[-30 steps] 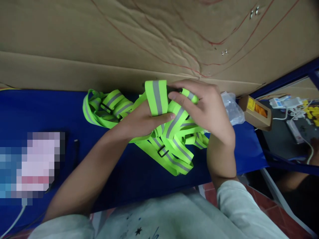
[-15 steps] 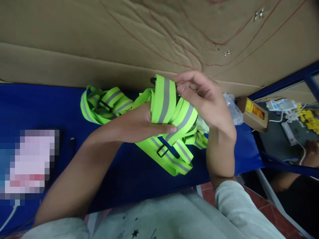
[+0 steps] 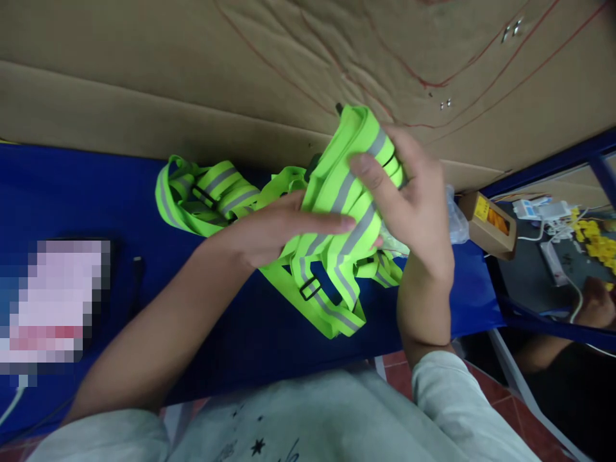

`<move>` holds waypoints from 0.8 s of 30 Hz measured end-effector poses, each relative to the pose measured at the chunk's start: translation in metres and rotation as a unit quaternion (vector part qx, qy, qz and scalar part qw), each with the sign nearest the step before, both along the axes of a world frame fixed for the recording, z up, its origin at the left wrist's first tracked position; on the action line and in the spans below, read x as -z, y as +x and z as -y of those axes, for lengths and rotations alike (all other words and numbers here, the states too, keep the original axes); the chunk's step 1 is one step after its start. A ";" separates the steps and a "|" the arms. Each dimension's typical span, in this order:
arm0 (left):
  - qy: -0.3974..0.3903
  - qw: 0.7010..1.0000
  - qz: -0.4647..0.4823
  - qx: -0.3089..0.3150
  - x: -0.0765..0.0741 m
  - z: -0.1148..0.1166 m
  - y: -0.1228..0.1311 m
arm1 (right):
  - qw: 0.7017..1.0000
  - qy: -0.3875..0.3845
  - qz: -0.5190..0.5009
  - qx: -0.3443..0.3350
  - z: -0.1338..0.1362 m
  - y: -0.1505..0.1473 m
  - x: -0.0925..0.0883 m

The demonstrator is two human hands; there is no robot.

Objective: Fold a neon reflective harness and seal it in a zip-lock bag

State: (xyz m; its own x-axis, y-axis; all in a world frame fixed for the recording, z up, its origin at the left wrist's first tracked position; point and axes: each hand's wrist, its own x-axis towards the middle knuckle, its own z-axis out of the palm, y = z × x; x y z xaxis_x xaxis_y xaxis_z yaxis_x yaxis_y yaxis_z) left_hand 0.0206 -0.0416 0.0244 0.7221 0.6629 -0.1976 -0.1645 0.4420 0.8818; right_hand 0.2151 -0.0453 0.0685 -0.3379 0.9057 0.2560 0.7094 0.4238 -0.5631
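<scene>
A bundle of neon green reflective straps [image 3: 339,192] with grey stripes is held up between both hands, its layers folded over one another. My left hand [image 3: 308,224] grips the bundle from the left, thumb lying across the front. On the upper right side my right hand [image 3: 409,186] is closed round the folds, thumb in front and fingers behind. From the bundle a loose strap loop hangs to the table, with a black slide buckle [image 3: 309,289] on it. More green straps [image 3: 212,192] lie in a heap left of my hands, with another black buckle among them.
The blue table [image 3: 231,340] backs onto a cardboard wall [image 3: 144,77]. At left lies a blurred-out phone-like device [image 3: 58,295] with a white cable. To the right are a clear plastic bag [image 3: 455,218], a small cardboard box [image 3: 491,224] and another person's hand [image 3: 597,305].
The bundle has been raised and tilted to the right. My right hand has closed from a loose pinch at its edge to a grip round the folds; my left hand has moved slightly up.
</scene>
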 end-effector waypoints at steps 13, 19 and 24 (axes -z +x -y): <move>0.160 0.976 -0.003 0.146 0.005 -0.004 -0.004 | 0.954 -0.165 -0.246 -0.053 -0.003 0.011 0.002; 0.252 0.946 -0.009 0.203 0.007 -0.003 -0.002 | 0.906 -0.203 -0.364 -0.071 -0.006 0.020 0.003; 0.299 0.935 -0.047 0.187 0.005 0.000 -0.006 | 0.953 -0.176 -0.217 -0.118 -0.017 0.007 0.016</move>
